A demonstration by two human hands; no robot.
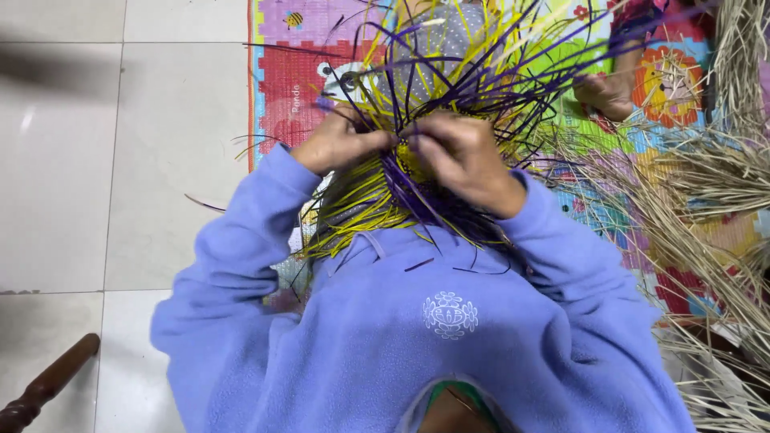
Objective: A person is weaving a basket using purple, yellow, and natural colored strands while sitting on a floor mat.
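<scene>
**Two hands meet at the centre of a purple-and-yellow weave**

Head view: a pale tiled floor (120, 160) fills the left of the scene. To its right lies a bright patchwork play mat (289, 80), and loose heaps of dry tan straw (722, 192) spread over the mat's right side. At the near left corner a dark wooden furniture leg (44, 385) juts in. The person's lilac fleece sleeves fill the near part of the picture.

The woven work (433, 104) sits in the middle, just beyond the chest. It is one piece, a bundle of purple strips and yellow strips, too many to count. Its loose ends fan out to the far side and the right, while a flatter band of yellow runs back toward the near left. The long strips lie mostly near to far.

The left hand (341, 143) comes in from the left, fingers curled and pinched on strands at the middle of the bundle. The right hand (461, 156) comes from the right, fingers also bent closed on purple strips. The fingertips of the two hands almost touch, so the crossing point lies directly between them and neither hand is clearly nearer.

At the far right a bare foot (605, 92) of another person rests on the mat, apart from the work.

Counted: two hands at work, one weave, one foot, one furniture leg.
</scene>
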